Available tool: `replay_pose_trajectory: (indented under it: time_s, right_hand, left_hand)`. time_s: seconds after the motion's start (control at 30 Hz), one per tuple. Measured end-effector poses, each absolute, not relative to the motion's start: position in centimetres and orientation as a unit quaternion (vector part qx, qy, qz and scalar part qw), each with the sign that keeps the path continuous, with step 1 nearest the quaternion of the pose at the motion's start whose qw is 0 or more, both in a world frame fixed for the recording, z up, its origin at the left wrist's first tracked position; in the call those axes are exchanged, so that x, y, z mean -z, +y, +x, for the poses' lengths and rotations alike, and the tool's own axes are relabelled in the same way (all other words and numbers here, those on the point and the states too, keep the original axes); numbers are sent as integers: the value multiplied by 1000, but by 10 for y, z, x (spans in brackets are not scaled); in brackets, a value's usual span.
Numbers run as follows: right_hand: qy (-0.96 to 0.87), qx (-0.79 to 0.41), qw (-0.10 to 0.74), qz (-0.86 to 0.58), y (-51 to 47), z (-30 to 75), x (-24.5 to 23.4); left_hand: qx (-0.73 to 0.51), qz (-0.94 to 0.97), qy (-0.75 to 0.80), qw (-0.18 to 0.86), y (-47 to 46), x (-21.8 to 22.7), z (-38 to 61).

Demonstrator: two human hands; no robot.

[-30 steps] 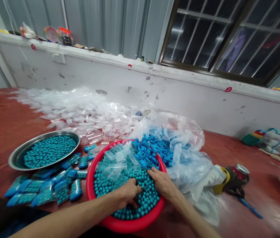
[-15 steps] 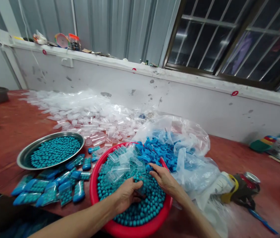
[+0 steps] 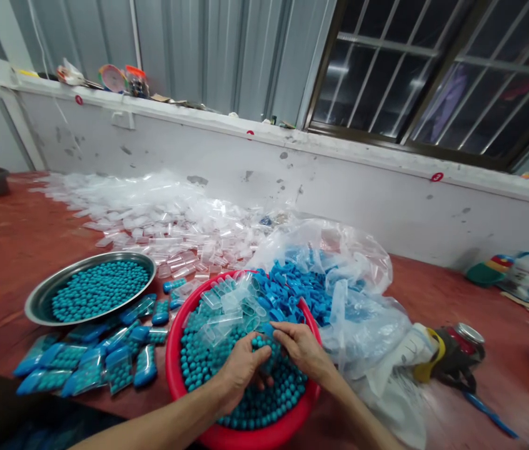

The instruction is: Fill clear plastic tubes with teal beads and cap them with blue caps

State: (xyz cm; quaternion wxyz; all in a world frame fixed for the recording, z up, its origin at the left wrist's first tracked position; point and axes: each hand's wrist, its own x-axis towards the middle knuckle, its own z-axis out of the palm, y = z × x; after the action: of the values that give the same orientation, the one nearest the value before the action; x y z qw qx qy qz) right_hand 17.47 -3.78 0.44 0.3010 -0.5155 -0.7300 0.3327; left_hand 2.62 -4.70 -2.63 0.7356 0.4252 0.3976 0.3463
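Observation:
My left hand (image 3: 241, 369) is closed around a small clear plastic case filled with teal beads (image 3: 259, 342), above the red basin (image 3: 173, 369). A blue cap (image 3: 268, 329) is pinched in my right hand (image 3: 299, 349), right at the mouth of that case. Teal beads (image 3: 264, 409) fill the basin, and several empty clear cases (image 3: 227, 312) lie on top of them. Blue caps (image 3: 292, 290) are heaped against the basin's far right rim, partly inside a clear plastic bag (image 3: 362, 250). My fingers hide much of the held case.
Finished-looking bead-filled cases (image 3: 86, 365) with blue caps lie left of the basin. Behind them stands a steel bowl (image 3: 30, 303) of teal beads. A large pile of clear cases (image 3: 152, 206) spreads along the wall. At the right are a jar (image 3: 468, 337) and a blue pen-like item (image 3: 489, 414).
My left hand has lifted slightly, bringing the bead-filled case into view. My right hand has come down and left from the cap pile, carrying a blue cap to the case.

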Motion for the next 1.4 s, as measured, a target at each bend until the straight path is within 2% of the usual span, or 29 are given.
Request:
replay_pose_trajectory:
  time_s: [0.3, 0.43, 0.73, 0.97, 1.17, 1.27, 1.4]
  right_hand:
    - [-772, -308, 290, -475, -51, 169, -23]
    - [-767, -311, 277, -489, -49, 168, -22]
    - [-807, -324, 258, -420, -51, 165, -16]
    - [-718, -427, 316, -449, -45, 171, -5]
    - [-617, -535, 354, -455, -46, 182, -18]
    - [-563, -554, 390, -473, -43, 181, -19]
    - [-575, -527, 397, -484, -40, 175, -15]
  left_hand:
    - [-395, 414, 457, 681, -52, 16, 22]
    - [-404, 459, 464, 641, -53, 12, 22]
    - [-402, 473, 493, 610, -55, 20, 24]
    - [-409, 491, 462, 615, -50, 4, 20]
    - [-375, 491, 412, 670, -42, -2, 11]
    - [-357, 515, 395, 672, -42, 2, 6]
    - [-357, 529, 394, 661, -43, 4, 4]
